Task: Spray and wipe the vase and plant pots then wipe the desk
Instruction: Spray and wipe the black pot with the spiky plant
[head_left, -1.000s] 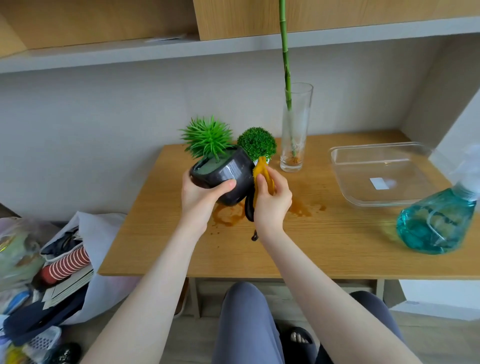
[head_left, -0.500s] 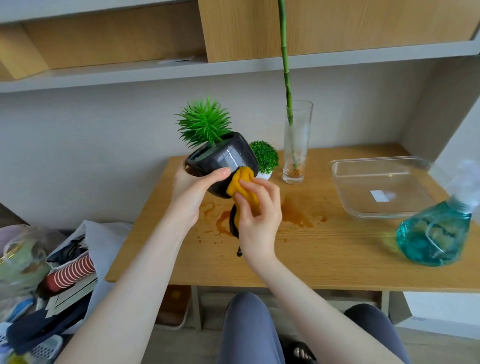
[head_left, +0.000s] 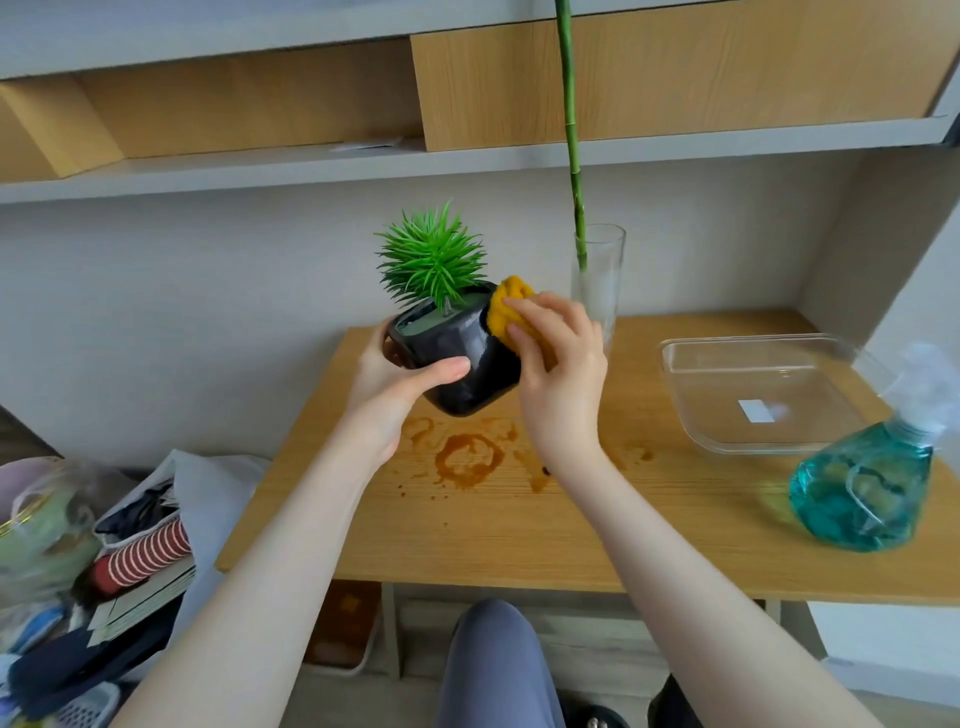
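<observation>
Black plant pot (head_left: 457, 358) with spiky green plant held tilted above the worktop (head_left: 519, 519), left hand (head_left: 400, 384) gripping its side, right hand (head_left: 561, 364) fingers pressing yellow cloth (head_left: 506, 306) against it, brown stains (head_left: 467, 457) underneath

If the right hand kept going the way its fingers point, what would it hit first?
The fingers of the right hand point up-left and already press the yellow cloth against the dark pot, so probably the pot's rim.
</observation>
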